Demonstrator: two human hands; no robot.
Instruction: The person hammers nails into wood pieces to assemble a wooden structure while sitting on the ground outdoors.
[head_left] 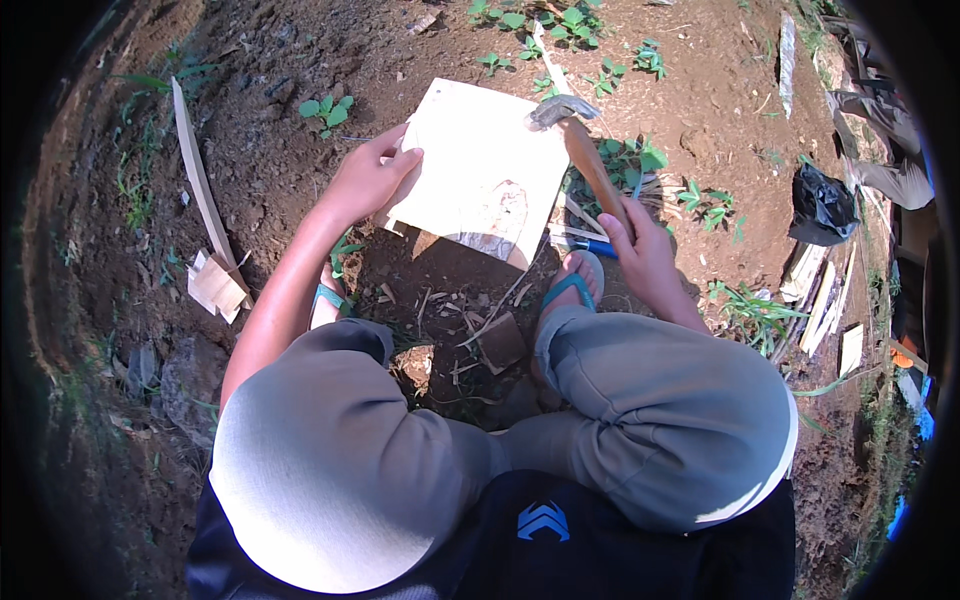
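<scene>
My left hand (372,178) grips the left edge of a pale, square wooden board (475,160), its thumb lying on the top face. Sunlight washes out most of that face; a knot shows near the corner closest to me. My right hand (640,245) is closed round the wooden handle of a claw hammer (597,170). The metal head hangs over the board's far right part; whether it touches cannot be made out. Beside my right foot, a blue-handled tool (590,245) lies on the ground, partly hidden by the board and my right hand.
A long thin wood strip (200,165) and a broken wood piece (217,285) lie at left. Wood offcuts (822,300) and a black plastic bag (822,205) are at right. Small green plants (327,113) grow from the soil. My sandalled feet flank wood chips.
</scene>
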